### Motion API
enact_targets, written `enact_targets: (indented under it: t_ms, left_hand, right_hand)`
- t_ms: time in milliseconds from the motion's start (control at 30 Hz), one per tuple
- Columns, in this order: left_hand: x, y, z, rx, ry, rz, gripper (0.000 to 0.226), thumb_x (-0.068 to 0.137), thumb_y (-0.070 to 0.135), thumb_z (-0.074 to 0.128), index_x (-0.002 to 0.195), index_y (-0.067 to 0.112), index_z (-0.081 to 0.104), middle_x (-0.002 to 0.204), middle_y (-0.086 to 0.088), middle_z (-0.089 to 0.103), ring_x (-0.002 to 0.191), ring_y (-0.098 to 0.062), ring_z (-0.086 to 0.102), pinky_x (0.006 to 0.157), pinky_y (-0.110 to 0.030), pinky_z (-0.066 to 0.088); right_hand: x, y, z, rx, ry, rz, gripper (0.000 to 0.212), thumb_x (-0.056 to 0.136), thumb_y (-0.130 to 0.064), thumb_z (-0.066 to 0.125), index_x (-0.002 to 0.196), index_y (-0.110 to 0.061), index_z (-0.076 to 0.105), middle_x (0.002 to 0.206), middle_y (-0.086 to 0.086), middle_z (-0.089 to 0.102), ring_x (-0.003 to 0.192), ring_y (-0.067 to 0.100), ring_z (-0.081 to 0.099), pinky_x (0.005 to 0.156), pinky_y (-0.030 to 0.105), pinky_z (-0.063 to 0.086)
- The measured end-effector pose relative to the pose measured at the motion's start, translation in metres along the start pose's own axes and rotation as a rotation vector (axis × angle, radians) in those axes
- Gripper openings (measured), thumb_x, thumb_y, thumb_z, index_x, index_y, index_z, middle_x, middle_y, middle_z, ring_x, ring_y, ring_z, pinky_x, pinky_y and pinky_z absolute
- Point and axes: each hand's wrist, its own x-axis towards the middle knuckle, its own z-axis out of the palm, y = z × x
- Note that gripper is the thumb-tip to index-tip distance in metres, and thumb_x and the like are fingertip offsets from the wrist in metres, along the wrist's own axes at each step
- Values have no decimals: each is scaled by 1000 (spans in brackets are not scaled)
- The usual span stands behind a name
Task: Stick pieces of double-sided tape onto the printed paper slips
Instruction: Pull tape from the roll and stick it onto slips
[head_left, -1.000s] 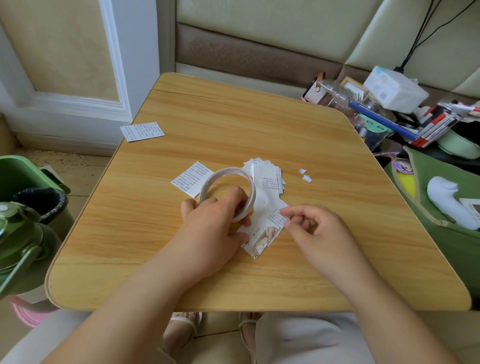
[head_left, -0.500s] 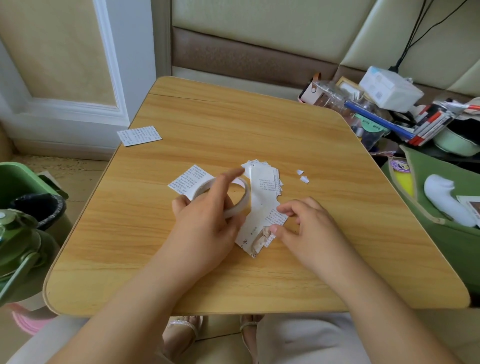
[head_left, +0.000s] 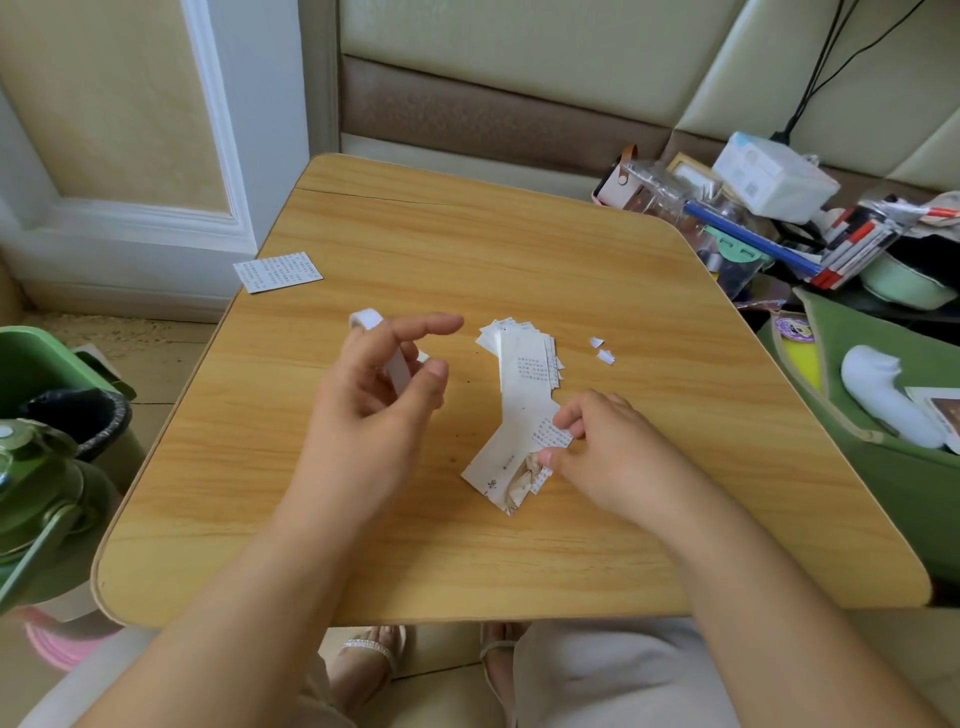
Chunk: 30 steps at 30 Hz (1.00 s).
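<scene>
My left hand (head_left: 382, 387) holds the white roll of double-sided tape (head_left: 396, 366) lifted edge-on above the wooden table (head_left: 467, 249), with the index finger stretched out over it. A fanned pile of printed paper slips (head_left: 524, 364) lies at the table's middle. My right hand (head_left: 597, 447) pinches the small printed slip (head_left: 550, 434) at the near end of the pile, above a slip with a picture (head_left: 511, 480).
One printed slip (head_left: 277, 271) lies alone at the table's left edge. Two tiny paper scraps (head_left: 601, 349) sit right of the pile. Green bins (head_left: 57, 395) stand on the floor at left. A cluttered heap of pens and boxes (head_left: 779, 223) and a green bag (head_left: 883, 395) border the right side.
My left hand has lifted the tape roll off the table and turned it on edge, moving left. The right hand moved onto the near slips and now pinches one.
</scene>
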Motion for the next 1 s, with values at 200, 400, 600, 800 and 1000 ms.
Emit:
enact_targets:
  t_ms: [200,400,600,800,1000]
  left_hand:
    - [3,0,-3,-155,-48,-25,38,94,6,42,106,31,67,82,7,56,57,-12,52,69,-37,44]
    - [-1,3,-4,377,-192,66,24,90,7,54,88,27,68,65,12,36,57,-4,40,56,-8,33]
    - [-6,-11,0,967,-344,192,23,76,34,71,94,18,70,81,3,49,75,-19,50,72,-30,35]
    - [-4,-19,9,1072,-315,99,29,86,41,58,105,20,63,89,0,51,91,-21,50,82,-33,34]
    - [-3,-13,7,888,-299,64,8,85,24,64,81,20,59,73,12,45,70,-8,42,73,-31,37]
  right_hand:
    - [6,-9,-10,-28,-97,13,23,87,-31,66,102,-24,50,114,-7,50,96,13,51,71,25,40]
    - [1,4,3,270,64,-31,31,80,-23,75,82,-28,44,92,-6,56,73,11,50,56,23,35]
    - [-3,12,3,439,163,-40,31,79,-21,77,81,-27,47,74,-8,59,54,1,48,47,13,34]
    - [-10,13,6,620,147,-45,25,80,-13,76,92,-28,60,81,-8,73,72,11,68,72,29,53]
    - [-12,20,7,678,157,-84,5,86,-11,68,83,-14,67,60,-9,66,51,-2,57,54,10,43]
